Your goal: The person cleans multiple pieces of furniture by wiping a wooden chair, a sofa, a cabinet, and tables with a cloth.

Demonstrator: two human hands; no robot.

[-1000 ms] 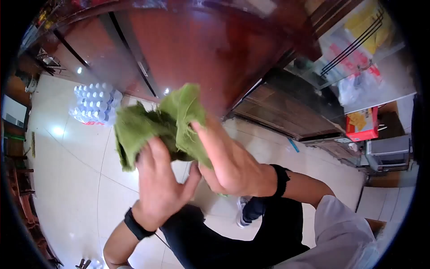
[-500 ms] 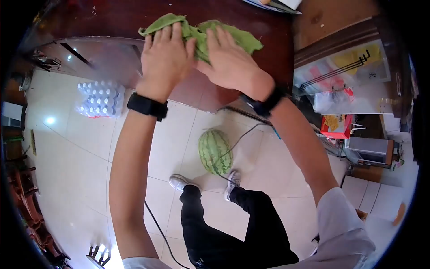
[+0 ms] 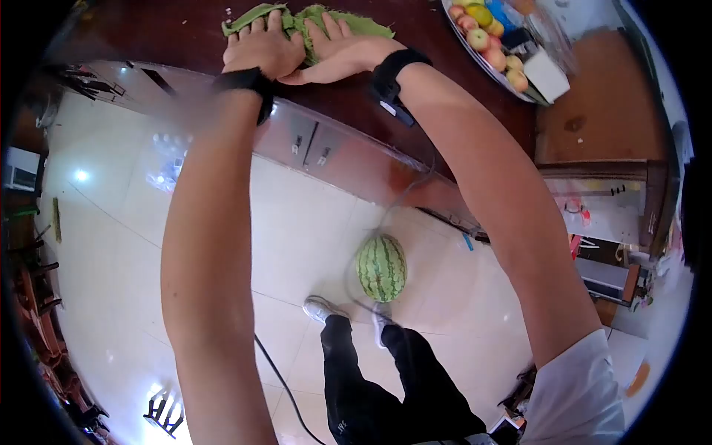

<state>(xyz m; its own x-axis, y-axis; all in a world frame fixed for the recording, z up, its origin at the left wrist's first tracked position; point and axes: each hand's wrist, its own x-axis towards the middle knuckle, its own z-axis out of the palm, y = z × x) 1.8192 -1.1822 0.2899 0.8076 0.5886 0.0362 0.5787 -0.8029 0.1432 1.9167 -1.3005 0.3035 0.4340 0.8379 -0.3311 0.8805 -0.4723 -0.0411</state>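
Observation:
A green cloth [image 3: 356,25] lies bunched on the dark reddish-brown wooden tabletop [image 3: 156,33]. Both of my hands press down on it side by side at the top of the view. My left hand [image 3: 261,50] rests flat with its fingers spread over the cloth's left part. Beside it, my right hand [image 3: 337,53] lies with outstretched fingers on the middle of the cloth, its thumb pointing toward the left hand. Black bands circle both wrists.
An oval tray [image 3: 475,55] with several fruits and a white box [image 3: 546,76] stands on the right of the tabletop. On the tiled floor, a watermelon [image 3: 381,268] lies by my feet, near a black cable [image 3: 282,382]. Wrapped bottles [image 3: 167,163] stand farther left.
My hands have pushed the cloth farther forward across the tabletop, arms stretching out. The view has shifted, bringing the fruit tray and the cabinet handles into sight.

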